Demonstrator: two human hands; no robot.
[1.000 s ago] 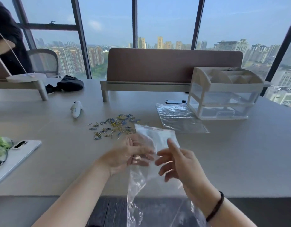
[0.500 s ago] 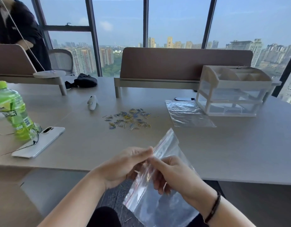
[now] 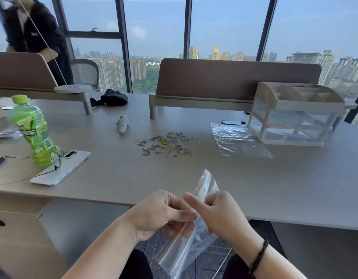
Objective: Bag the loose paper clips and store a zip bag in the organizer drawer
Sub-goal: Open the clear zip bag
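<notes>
the bench (image 3: 254,178) carries everything i need, and i read it from the big items down. the organizer (image 3: 291,119) stands at the far right of the bench, its clear drawers shut as far as i can tell. a spare zip bag (image 3: 238,140) lies flat just beside it, to its left. the paper clips (image 3: 166,144) are scattered loose near the middle of the bench, well ahead of both hands and slightly to the left of them.

the zip bag in hand (image 3: 186,240) hangs off the near edge of the bench, over my lap. its long axis runs diagonally: the red-lined mouth points up and to the right, the closed end drops down and to the left.

my left hand (image 3: 160,213) is pinched shut on the mouth strip, thumb over fingers. my right hand (image 3: 220,212) is closed on the same strip from the other side, thumb raised.

judgement: the step in hand is opening the seal. no clips are bagged yet. the clips lie forward of the hands, the left hand marginally nearer, so the opened bag must travel up and forward onto the bench.
</notes>
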